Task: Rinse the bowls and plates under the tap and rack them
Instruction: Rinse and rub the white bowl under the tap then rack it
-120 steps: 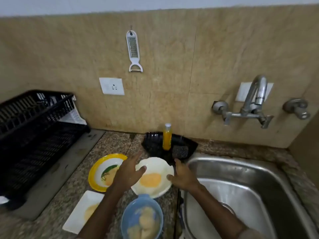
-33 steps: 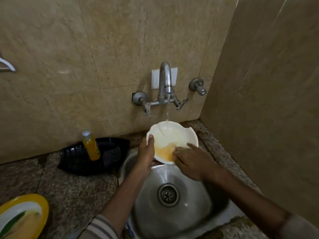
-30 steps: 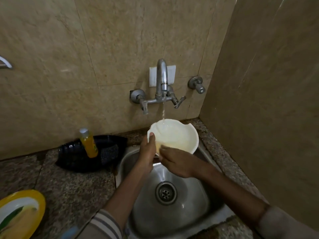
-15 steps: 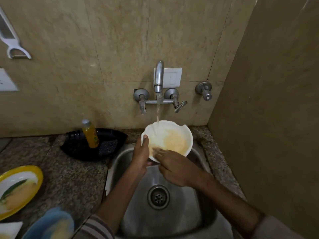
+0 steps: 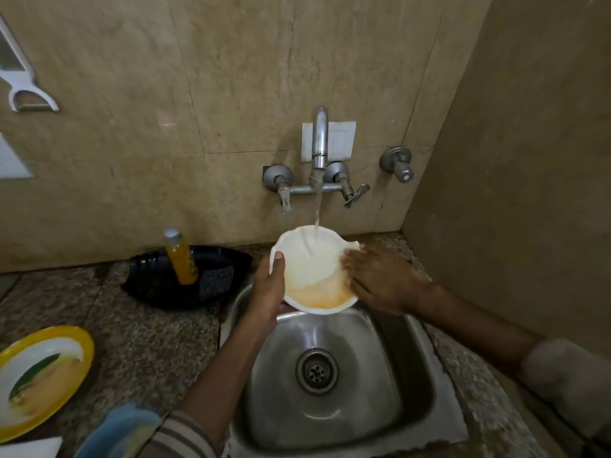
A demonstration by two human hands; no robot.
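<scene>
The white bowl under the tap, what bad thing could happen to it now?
The white bowl is wet and held over the steel sink mostly by the left hand at its rim, so it might slip and chip. The right hand is only rubbing its edge. Water from the tap hits the tilted bowl, so orange water pooled at its low side could splash onto the counter.

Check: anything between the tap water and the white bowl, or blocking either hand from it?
Nothing visible. The stream from the tap falls straight into the white bowl. The left hand grips its left rim, the right hand touches its right side. The rack is out of view.
</scene>
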